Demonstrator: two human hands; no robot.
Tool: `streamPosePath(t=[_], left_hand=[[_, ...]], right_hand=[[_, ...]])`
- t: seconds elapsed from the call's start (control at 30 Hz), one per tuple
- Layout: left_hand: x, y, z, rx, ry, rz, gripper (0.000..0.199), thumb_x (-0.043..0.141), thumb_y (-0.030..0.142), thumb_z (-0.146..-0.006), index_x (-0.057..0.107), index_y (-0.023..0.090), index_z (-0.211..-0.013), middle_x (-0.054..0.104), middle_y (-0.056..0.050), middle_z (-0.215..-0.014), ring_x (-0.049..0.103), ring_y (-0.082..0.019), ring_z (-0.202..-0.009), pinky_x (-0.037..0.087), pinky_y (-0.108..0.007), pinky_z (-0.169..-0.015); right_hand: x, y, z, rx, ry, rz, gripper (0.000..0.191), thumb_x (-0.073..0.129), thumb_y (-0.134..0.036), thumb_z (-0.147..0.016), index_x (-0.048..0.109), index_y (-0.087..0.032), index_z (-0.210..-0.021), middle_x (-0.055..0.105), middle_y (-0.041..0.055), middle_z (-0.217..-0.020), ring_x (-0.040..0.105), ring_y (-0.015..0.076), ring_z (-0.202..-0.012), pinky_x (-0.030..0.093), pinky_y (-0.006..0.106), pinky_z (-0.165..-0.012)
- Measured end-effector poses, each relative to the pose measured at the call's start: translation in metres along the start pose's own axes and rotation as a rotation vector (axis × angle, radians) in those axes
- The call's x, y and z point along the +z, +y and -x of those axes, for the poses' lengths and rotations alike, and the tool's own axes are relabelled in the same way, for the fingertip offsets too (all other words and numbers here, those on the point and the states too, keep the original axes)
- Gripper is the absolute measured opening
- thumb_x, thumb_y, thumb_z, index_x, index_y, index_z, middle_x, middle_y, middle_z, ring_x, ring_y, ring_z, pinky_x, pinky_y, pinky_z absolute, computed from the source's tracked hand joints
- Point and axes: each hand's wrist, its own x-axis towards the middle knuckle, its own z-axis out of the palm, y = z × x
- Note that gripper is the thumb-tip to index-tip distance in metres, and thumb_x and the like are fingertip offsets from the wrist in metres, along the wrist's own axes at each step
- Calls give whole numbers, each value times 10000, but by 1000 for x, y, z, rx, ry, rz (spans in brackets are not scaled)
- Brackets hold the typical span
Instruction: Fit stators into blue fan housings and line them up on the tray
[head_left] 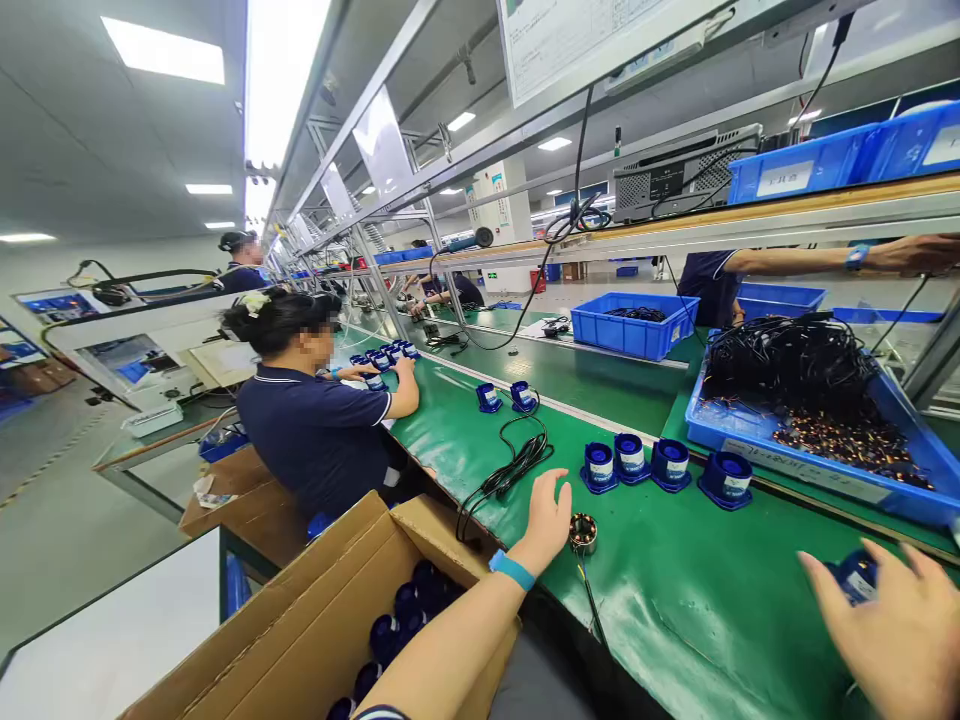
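Observation:
My left hand (546, 515) hovers over the green bench mat with its fingers curved and apart, holding nothing. Just right of it lies a ring-shaped motor stator (583, 534) with copper windings and a dark lead. My right hand (892, 620) is at the right edge, thumb and fingers spread around a blue motor housing (859, 577) with a white label. The hand partly hides that housing, and no firm grip shows. Several like housings (630, 458) stand in a row farther back. A coiled black cable (517, 465) runs to one of two more housings (523, 396).
A cardboard box (300, 620) holding blue housings is at my left. A blue tray (810, 465) of black cables and copper-tipped wires stands at the back right. Another blue bin (634, 325) sits beyond the rail. A co-worker (315, 410) sits to the left handling housings.

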Motion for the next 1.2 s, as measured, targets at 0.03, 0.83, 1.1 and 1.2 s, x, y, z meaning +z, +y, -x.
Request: streamPosePath(t=[0.03,0.83,1.1,1.2], left_hand=[[0,-9,-6,-7,1,-7,361,431,310,-973,580,157,-1264,613,-171,-1272,558,-282,-1251,438,-544,-1106],[41,-18,-33,-40,-90,36,824,726,346,-770,298,161,-1449,613,-117,-1214,643,-239,-1087,491,-445,-1019],[80,19,37,-29,-243,166,630,758,357,-730,521,196,-1291,661,-110,-1258,644,-264,-1136,508,-447,-1026],[84,27,47,85,-243,154,602,745,319,-734,532,209,-1285,648,-111,-1295,615,-281,-1196,480,-482,-1070]], right_hand=[[5,-26,6,-93,-28,-37,683,432,-722,-891,633,-160,-1223,517,319,-1363,481,483,-1307,419,658,-978],[81,-186,81,-307,-405,-515,156,723,-148,-851,589,-201,-912,659,88,-1044,608,261,-968,564,434,-853],[34,-158,46,-213,120,-623,460,592,-283,-979,503,-227,-1427,622,150,-1321,578,300,-1239,502,545,-1054],[35,-149,36,-306,16,-575,429,579,-267,-976,560,-223,-1402,642,146,-1311,590,308,-1227,509,558,-1043]])
